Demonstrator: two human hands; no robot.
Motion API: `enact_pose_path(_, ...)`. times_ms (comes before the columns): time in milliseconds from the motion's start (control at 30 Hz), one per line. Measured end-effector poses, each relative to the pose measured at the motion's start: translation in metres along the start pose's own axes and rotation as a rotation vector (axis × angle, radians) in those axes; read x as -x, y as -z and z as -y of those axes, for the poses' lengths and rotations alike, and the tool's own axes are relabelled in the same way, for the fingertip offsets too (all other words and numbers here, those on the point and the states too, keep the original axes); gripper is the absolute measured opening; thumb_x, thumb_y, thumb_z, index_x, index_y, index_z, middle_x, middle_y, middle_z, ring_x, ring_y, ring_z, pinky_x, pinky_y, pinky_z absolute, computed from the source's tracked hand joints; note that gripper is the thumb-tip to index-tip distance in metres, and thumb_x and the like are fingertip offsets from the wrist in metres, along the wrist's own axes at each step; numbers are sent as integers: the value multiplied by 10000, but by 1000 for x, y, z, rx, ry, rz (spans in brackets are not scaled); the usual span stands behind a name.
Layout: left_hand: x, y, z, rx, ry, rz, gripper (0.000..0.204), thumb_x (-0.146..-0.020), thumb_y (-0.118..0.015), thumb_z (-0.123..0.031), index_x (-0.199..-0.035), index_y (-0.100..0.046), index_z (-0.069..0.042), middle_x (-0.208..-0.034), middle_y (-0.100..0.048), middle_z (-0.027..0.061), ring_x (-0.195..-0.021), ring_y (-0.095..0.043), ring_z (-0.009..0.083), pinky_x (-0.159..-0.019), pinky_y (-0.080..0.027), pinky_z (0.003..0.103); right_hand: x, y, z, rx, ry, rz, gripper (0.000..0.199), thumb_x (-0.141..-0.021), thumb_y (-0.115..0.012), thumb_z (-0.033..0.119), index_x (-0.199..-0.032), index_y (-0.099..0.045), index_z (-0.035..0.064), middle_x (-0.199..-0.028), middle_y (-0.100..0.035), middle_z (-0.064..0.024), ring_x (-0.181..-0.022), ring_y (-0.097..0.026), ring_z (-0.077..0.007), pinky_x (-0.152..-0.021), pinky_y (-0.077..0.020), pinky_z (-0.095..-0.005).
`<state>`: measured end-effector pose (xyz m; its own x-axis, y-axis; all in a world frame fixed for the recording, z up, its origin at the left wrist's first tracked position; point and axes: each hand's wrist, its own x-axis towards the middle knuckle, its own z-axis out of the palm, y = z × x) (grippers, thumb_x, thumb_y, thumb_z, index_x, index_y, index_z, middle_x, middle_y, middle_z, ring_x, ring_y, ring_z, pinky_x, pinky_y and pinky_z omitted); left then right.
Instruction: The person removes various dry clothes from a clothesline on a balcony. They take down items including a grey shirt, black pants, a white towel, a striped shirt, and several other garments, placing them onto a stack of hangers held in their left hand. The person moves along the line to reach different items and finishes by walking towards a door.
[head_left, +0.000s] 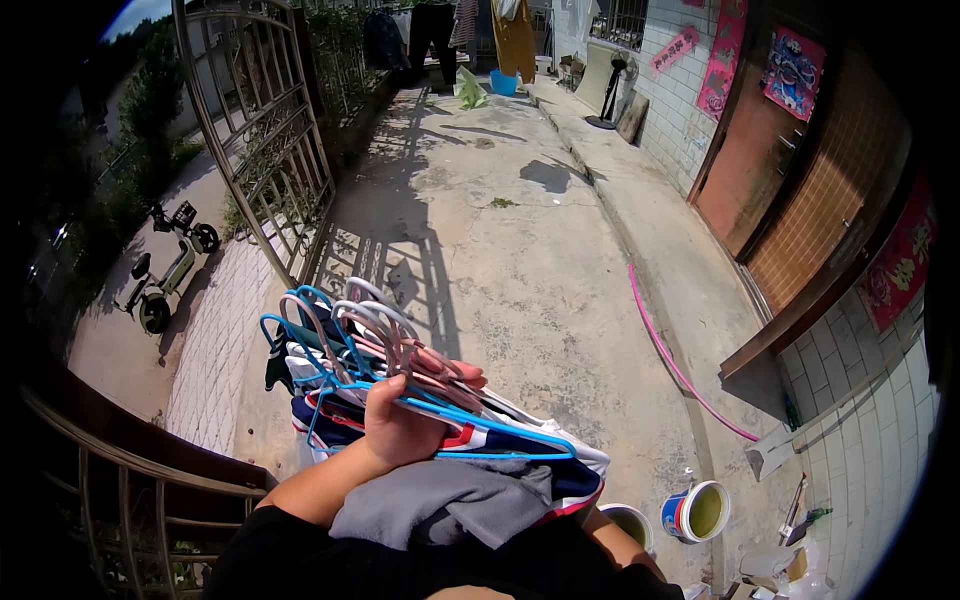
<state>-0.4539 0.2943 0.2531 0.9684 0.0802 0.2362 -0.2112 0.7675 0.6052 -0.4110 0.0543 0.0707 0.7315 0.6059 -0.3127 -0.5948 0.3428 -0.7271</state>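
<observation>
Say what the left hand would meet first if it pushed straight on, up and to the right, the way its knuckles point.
The left hand would first press into the bundle of clothes hangers it grips; past them only bare concrete yard shows, though depth is unclear.

Blue and pink hangers [360,345] bunched, clothes pile [470,480] beneath

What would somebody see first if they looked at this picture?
First, the big bunch of blue, pink and white hangers at lower centre, gripped by the left hand on top of a pile of folded clothes. Next, the pink hose snaking along the sunny concrete yard at right, and two open paint buckets at lower right. A scooter is parked beyond the metal gate on the left.
</observation>
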Motion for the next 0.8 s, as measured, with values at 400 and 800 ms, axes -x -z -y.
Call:
enact_pose_path(400, -304, 39, 70, 43, -91, 17, 396, -784, -479, -370, -1039, -463, -68, -1077, -529, 217, -1020, -517, 371, -862, -428, 505, -234, 96, 208, 105, -39, 77, 341, -820, -490, 227, -1086, -528, 17, -1094, -545, -125, -1014, -515, -218, -862, -400, -324)
enact_pose_path(800, -661, 111, 130, 35, -176, -62, 339, -842, -374, -337, -1048, -486, -91, -1024, -560, 177, -1006, -515, 299, -856, -406, 416, -475, 171, 377, 153, 176, -18, 317, -801, -520, 184, -1076, -536, 27, -1085, -552, -115, -1008, -521, -215, -861, -405, -327)
